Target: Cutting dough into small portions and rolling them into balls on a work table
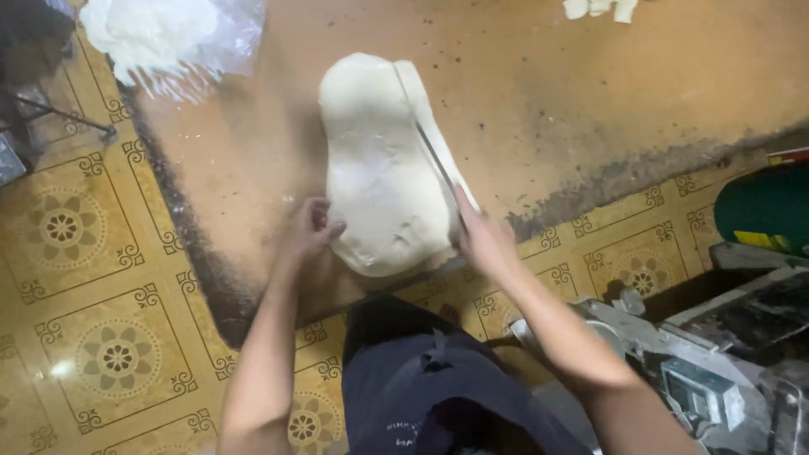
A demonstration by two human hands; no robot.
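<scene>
Dough slab [379, 168] on worn orange board [590, 93]; patterned tile floor [93, 278].

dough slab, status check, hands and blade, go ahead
Left hand braces dough slab edge. Right hand grips knife, blade slicing a strip off its right side. Nothing blocking.

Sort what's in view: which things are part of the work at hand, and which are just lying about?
In use:
dough slab
knife, cutting a strip off the slab
right hand, on the knife
left hand, at the slab's edge
table

Lying about:
bagged dough
dough scraps
machine
green tub
</scene>
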